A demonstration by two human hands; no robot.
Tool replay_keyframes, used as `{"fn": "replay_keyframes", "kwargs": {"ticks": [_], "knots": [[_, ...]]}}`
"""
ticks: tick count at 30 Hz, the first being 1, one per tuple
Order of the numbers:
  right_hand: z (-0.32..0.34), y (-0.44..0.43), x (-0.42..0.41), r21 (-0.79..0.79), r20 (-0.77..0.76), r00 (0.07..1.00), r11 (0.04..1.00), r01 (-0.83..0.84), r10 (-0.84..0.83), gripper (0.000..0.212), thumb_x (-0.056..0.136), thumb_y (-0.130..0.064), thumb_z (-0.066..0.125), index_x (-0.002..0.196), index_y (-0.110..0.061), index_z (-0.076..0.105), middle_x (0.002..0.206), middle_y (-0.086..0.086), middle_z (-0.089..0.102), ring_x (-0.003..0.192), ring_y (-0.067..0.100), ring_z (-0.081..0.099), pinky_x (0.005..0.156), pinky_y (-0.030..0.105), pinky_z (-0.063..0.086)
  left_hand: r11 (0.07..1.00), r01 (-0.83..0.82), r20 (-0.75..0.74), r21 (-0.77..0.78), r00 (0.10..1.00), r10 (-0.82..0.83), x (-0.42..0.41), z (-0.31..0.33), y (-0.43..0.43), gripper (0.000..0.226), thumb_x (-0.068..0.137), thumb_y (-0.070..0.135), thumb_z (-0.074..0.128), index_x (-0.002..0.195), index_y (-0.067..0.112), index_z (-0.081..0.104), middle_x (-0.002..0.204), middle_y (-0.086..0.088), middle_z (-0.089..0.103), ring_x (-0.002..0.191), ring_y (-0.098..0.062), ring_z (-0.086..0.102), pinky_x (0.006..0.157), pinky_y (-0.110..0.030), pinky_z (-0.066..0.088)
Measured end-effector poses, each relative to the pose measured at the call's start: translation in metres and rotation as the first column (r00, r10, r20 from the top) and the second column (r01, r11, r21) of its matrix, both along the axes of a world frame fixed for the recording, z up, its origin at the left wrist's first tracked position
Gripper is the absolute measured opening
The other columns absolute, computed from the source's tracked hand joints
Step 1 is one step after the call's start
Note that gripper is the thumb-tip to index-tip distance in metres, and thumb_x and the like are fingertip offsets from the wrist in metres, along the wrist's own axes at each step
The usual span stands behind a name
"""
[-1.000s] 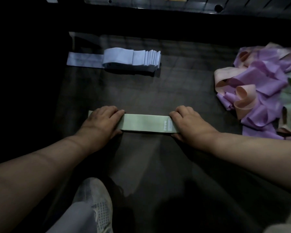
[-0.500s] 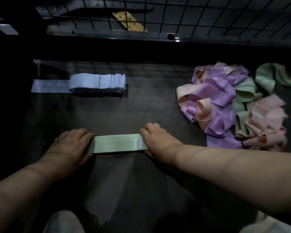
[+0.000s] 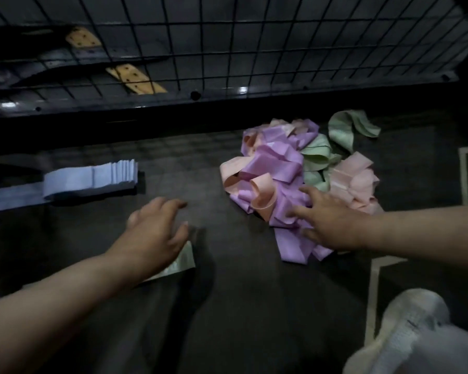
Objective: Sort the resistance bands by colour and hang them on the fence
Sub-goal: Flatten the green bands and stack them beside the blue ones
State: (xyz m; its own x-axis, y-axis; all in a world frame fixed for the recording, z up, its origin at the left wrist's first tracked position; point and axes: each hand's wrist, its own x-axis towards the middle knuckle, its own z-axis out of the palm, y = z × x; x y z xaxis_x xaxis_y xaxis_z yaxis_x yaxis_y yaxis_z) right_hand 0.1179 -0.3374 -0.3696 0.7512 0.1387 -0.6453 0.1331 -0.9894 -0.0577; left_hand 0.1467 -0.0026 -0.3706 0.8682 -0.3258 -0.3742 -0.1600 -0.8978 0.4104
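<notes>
Evidently sorting is in hand: the right hand (image 3: pixel 333 220) lies with fingers splayed, gripping nothing, on the tangled pile (image 3: pixel 270 163) of purple, peach and green bands; the left hand (image 3: pixel 154 233) hovers loose and empty over a flattened green band (image 3: pixel 183 259). Next probably means pinching 1 band free.

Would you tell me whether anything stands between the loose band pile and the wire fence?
Nothing visible: only dark floor separates the tangled purple, pink and green bands from the black wire-grid fence.

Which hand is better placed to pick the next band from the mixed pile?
Right. The right hand is at the mixed pile, fingers spread on purple bands; the left hand is over the flat green band.
</notes>
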Motion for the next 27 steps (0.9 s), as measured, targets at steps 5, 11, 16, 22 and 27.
{"fn": "replay_keyframes", "kwargs": {"ticks": [5, 11, 16, 22, 27], "knots": [[-0.019, -0.019, 0.016, 0.250, -0.020, 0.929, 0.898, 0.361, -0.368, 0.043, 0.093, -0.028, 0.062, 0.136, -0.029, 0.057, 0.139, 0.014, 0.040, 0.124, 0.030, 0.051, 0.105, 0.024, 0.036, 0.974, 0.225, -0.130, 0.038, 0.967, -0.218, 0.020, 0.014, -0.092, 0.048, 0.094, 0.040, 0.048, 0.140, 0.031, 0.042, 0.141, -0.002, 0.041, 0.134, -0.025, 0.039, 0.109, -0.035, 0.027], [-0.049, 0.006, 0.024, 0.338, -0.085, 0.924, 0.861, 0.379, -0.373, 0.043, 0.094, -0.022, 0.059, 0.135, -0.009, 0.055, 0.145, 0.014, 0.041, 0.135, 0.030, 0.040, 0.109, 0.027, 0.032, 0.931, 0.345, -0.140, 0.122, 0.934, -0.328, 0.050, 0.002, -0.178, 0.059, 0.092, 0.043, 0.053, 0.145, 0.026, 0.033, 0.148, -0.012, 0.031, 0.136, -0.036, 0.036, 0.110, -0.046, 0.032], [-0.030, -0.020, 0.029, 0.451, 0.186, 0.886, 0.838, 0.308, -0.426, 0.028, 0.090, -0.009, 0.057, 0.117, -0.008, 0.064, 0.118, 0.014, 0.056, 0.110, 0.027, 0.055, 0.090, 0.025, 0.037, 0.976, 0.218, -0.239, -0.020, 0.947, -0.216, 0.042, -0.021, -0.216, 0.064, 0.091, 0.038, 0.055, 0.149, 0.036, 0.029, 0.153, -0.010, 0.020, 0.136, -0.035, 0.029, 0.113, -0.043, 0.029], [-0.048, -0.063, 0.070, 0.144, 0.142, 0.726, 0.739, 0.658, -0.673, 0.053, 0.094, -0.022, 0.053, 0.145, -0.034, 0.043, 0.162, 0.010, 0.004, 0.147, 0.033, 0.009, 0.121, 0.036, 0.014, 0.949, 0.314, -0.223, 0.035, 0.928, -0.299, 0.032, -0.029, -0.210, 0.064, 0.085, 0.050, 0.061, 0.143, 0.030, 0.041, 0.151, -0.008, 0.023, 0.136, -0.033, 0.030, 0.112, -0.044, 0.031], [-0.051, -0.074, 0.077, 0.376, 0.212, 0.632, 0.659, 0.651, -0.745, 0.059, 0.094, -0.010, 0.046, 0.152, -0.012, 0.032, 0.164, 0.006, 0.017, 0.149, 0.026, 0.019, 0.121, 0.037, 0.017, 0.974, 0.205, -0.148, -0.100, 0.965, -0.218, 0.036, -0.016, -0.208, 0.051, 0.095, 0.039, 0.050, 0.145, 0.030, 0.043, 0.155, -0.003, 0.028, 0.141, -0.028, 0.027, 0.115, -0.040, 0.025]]}}
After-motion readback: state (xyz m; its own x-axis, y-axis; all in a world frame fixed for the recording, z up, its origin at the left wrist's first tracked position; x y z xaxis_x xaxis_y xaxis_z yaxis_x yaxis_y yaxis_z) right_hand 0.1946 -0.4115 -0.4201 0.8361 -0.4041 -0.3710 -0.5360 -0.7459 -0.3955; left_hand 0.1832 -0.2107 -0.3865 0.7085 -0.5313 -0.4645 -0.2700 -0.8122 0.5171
